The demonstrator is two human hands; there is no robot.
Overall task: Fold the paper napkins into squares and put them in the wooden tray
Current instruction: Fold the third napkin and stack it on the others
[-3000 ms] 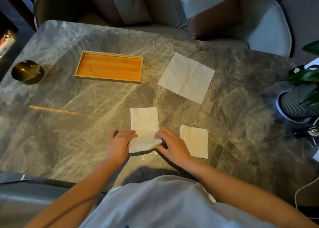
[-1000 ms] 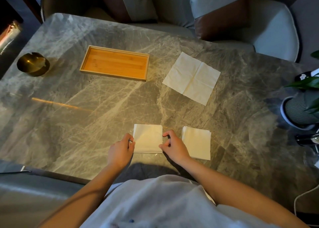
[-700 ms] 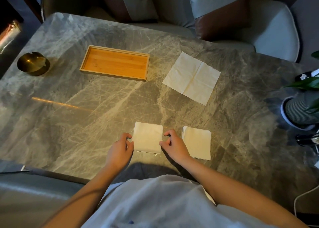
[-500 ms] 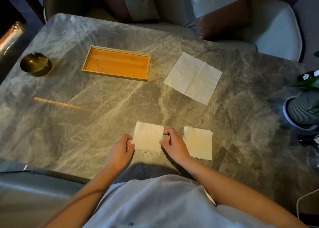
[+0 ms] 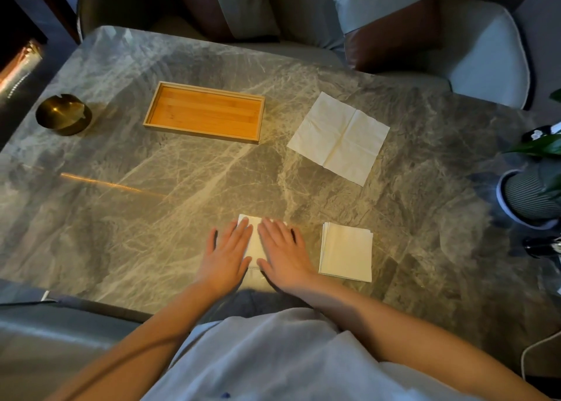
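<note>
Head camera looks down on a marble table (image 5: 182, 212); the wooden tray (image 5: 204, 111) sits empty at the far side. Left hand (image 5: 227, 252) and right hand (image 5: 283, 250) lie open, palms flat on the folded napkin (image 5: 254, 243), probably pressing its creases.

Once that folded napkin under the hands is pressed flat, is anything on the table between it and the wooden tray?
Nothing visible. The folded napkin lies under the left hand and right hand; from there up-left to the wooden tray is bare marble table. The unfolded napkin and stack of napkins sit off to the right, the brass ashtray far left.
</note>
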